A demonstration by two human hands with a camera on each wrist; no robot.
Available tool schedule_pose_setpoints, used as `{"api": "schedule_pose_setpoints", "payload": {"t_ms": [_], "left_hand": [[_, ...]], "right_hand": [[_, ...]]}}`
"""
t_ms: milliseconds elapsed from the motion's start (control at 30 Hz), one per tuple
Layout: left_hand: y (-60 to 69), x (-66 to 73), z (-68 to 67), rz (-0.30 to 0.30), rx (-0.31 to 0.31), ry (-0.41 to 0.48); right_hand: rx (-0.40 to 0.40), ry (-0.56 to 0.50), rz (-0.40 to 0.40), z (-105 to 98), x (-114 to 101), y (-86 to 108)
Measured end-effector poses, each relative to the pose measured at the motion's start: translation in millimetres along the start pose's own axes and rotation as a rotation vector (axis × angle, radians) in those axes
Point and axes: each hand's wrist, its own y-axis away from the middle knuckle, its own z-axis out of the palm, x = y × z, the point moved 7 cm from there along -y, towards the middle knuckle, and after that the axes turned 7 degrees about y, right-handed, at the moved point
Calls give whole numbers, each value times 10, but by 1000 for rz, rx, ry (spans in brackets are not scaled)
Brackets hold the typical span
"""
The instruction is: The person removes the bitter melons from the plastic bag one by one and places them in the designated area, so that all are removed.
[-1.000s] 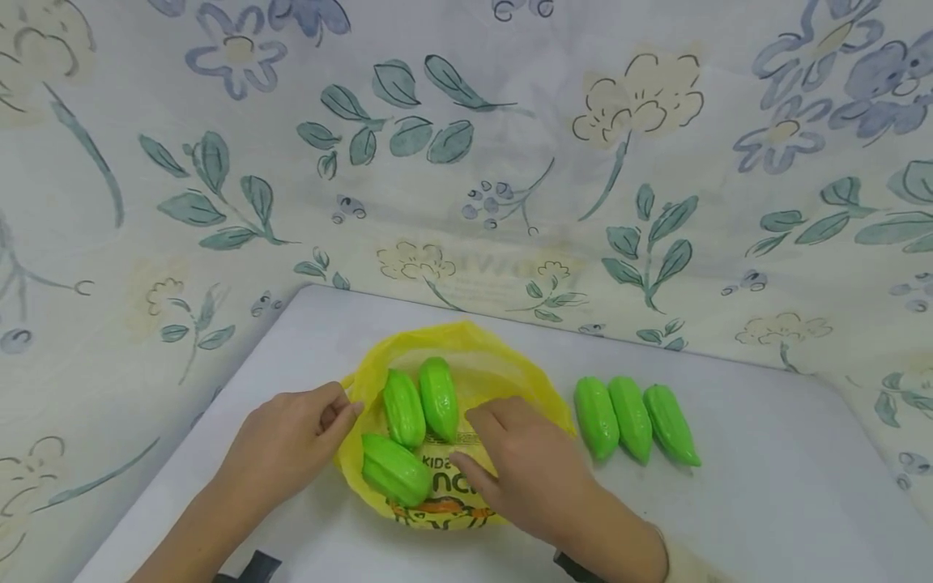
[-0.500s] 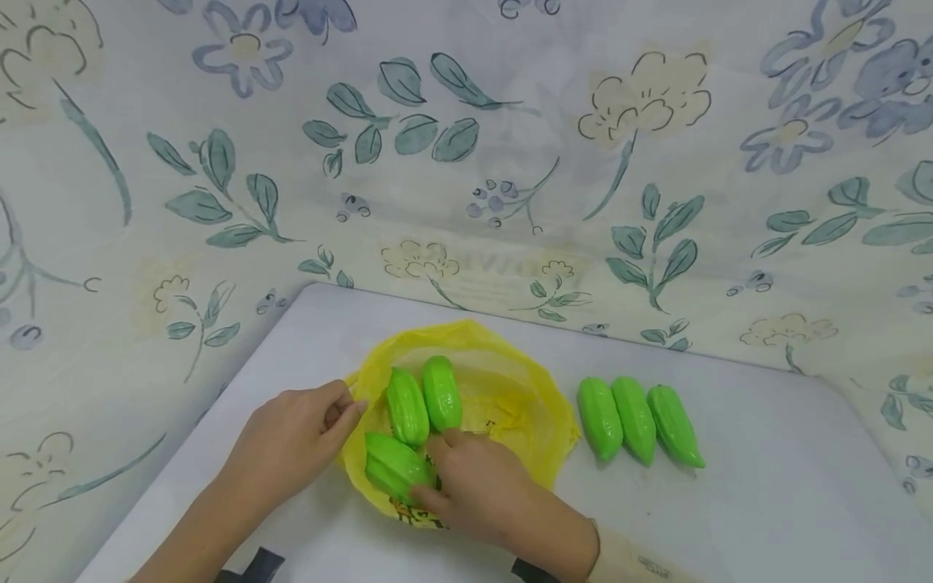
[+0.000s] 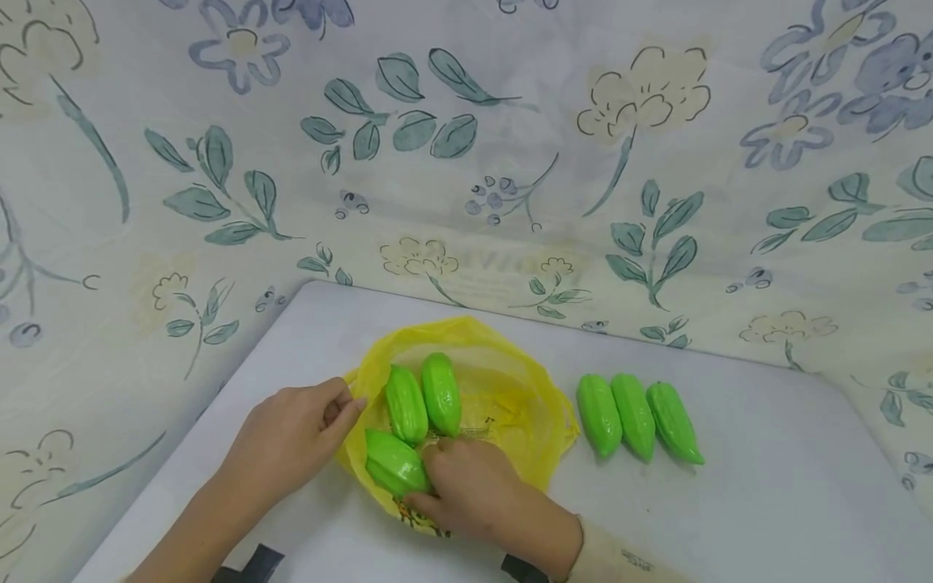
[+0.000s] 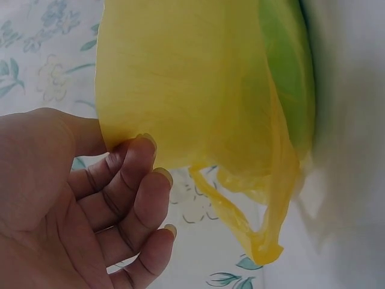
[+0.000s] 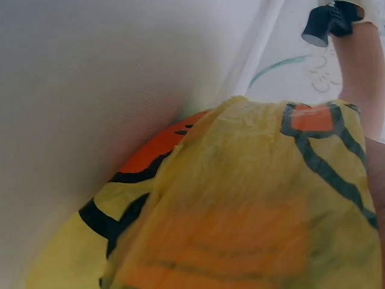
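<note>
An open yellow plastic bag (image 3: 503,368) lies on the table with three ridged green fruits inside. My left hand (image 3: 287,441) pinches the bag's left rim; in the left wrist view, the thumb and forefinger of this hand (image 4: 90,192) hold the thin yellow plastic (image 4: 174,78). Inside the bag, my right hand (image 3: 481,490) grips the right end of the lower green fruit (image 3: 394,463), its fingertips partly hidden. Two more fruits, a left one (image 3: 406,405) and a right one (image 3: 440,393), lie just above. Printed plastic (image 5: 240,198) hides the right hand in the right wrist view.
Three green fruits, a left (image 3: 599,414), a middle (image 3: 632,417) and a right one (image 3: 674,423), lie side by side to the right of the bag on the white table (image 3: 758,486). Floral cloth (image 3: 510,162) hangs behind the table.
My right hand has moved left and down from over the middle of the bag to the lower fruit and closed round its end. The left hand keeps its hold on the rim.
</note>
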Motion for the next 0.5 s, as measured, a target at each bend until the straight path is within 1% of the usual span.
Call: {"api": "schedule_pose_setpoints", "payload": {"t_ms": [133, 233, 500], "left_hand": [[-1, -2, 8, -6, -8, 5], [-1, -7, 12, -12, -16, 3], [2, -14, 1, -11, -9, -2]], "right_hand": [[13, 26, -12, 13, -4, 0], [14, 12, -16, 17, 6, 5], [9, -1, -20, 16, 17, 11]]}}
